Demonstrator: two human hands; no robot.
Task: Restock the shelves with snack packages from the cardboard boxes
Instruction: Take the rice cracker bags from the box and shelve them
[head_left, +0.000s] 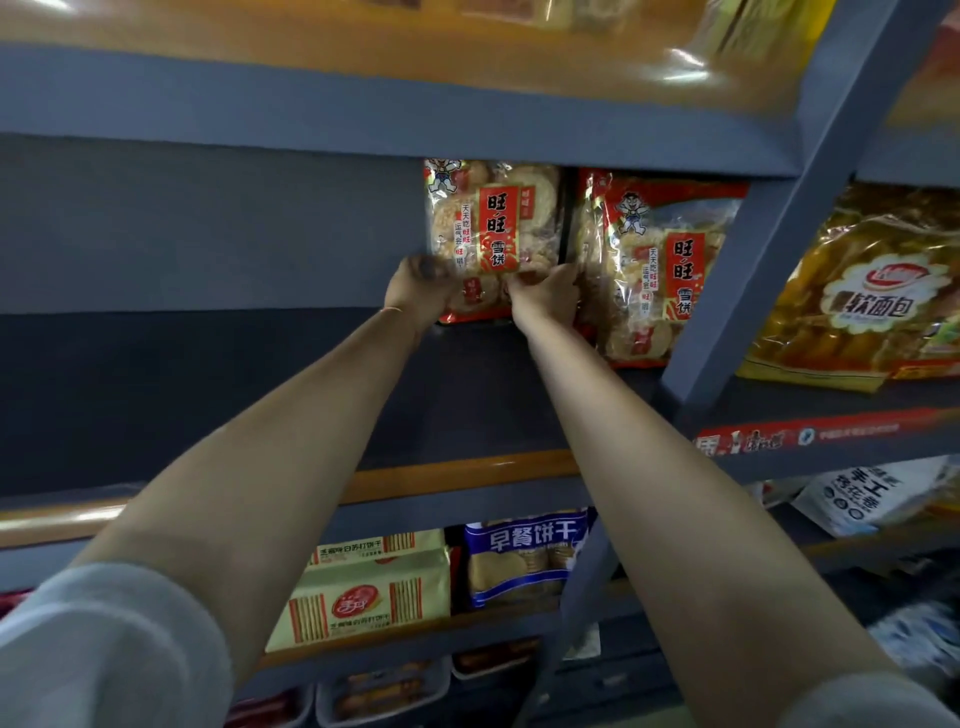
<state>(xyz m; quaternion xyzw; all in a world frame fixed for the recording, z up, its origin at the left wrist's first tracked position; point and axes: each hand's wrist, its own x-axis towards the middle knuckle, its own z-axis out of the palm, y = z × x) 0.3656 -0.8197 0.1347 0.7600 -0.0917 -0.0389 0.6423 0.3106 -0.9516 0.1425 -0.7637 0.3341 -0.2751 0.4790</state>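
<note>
A red and clear rice cracker bag (493, 228) stands upright at the back of the dark shelf (208, 374). My left hand (420, 293) grips its lower left corner and my right hand (545, 299) grips its lower right edge. A second bag of the same rice crackers (657, 270) stands just to the right, touching my right hand. No cardboard box is in view.
A grey upright post (737, 270) bounds the shelf on the right, with a yellow bread bag (872, 291) beyond it. The shelf below holds yellow cracker packs (363, 597) and a blue biscuit bag (519, 556). The shelf's left part holds nothing.
</note>
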